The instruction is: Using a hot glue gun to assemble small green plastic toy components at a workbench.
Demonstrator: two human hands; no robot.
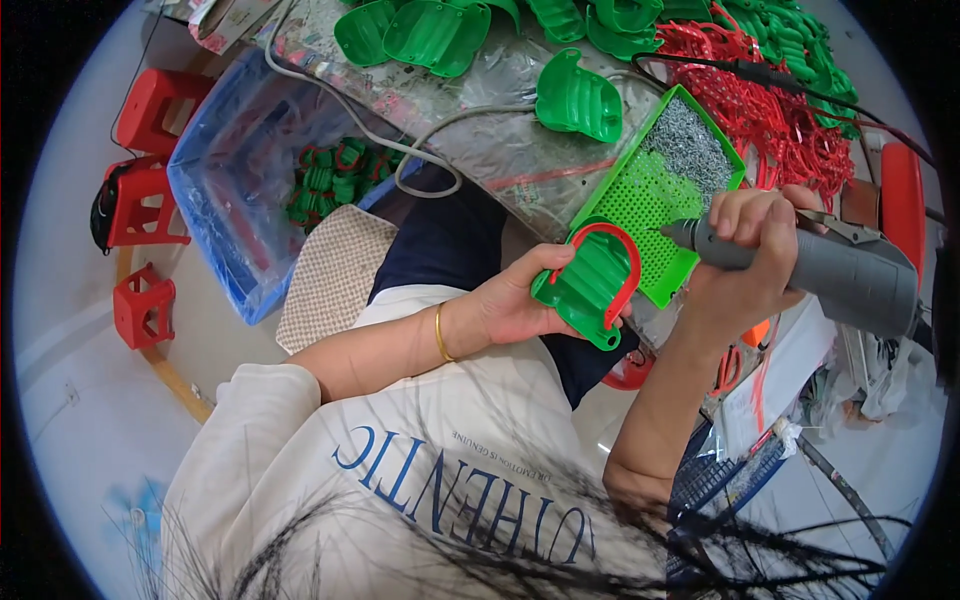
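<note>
My left hand [505, 300] grips a green molded plastic piece [590, 285] with a red U-shaped plastic strip [630, 262] along its rim. Some of its fingers are hidden behind the piece. In my right hand [755, 250] is a grey electric screwdriver [860, 280], fingers wrapped round its body. The tool's tip points left, over a green perforated basket [655, 262] and apart from the held piece. Small silvery screws [695, 140] are heaped in the basket's far end.
Loose green pieces [437, 38] and a tangle of red strips [760, 110] cover the far part of the worktable [510, 150]. A blue crate [235, 265] at left holds green-and-red pieces [345, 175]. A grey cable [350, 110] crosses the table edge. Red stools [150, 205] stand further left.
</note>
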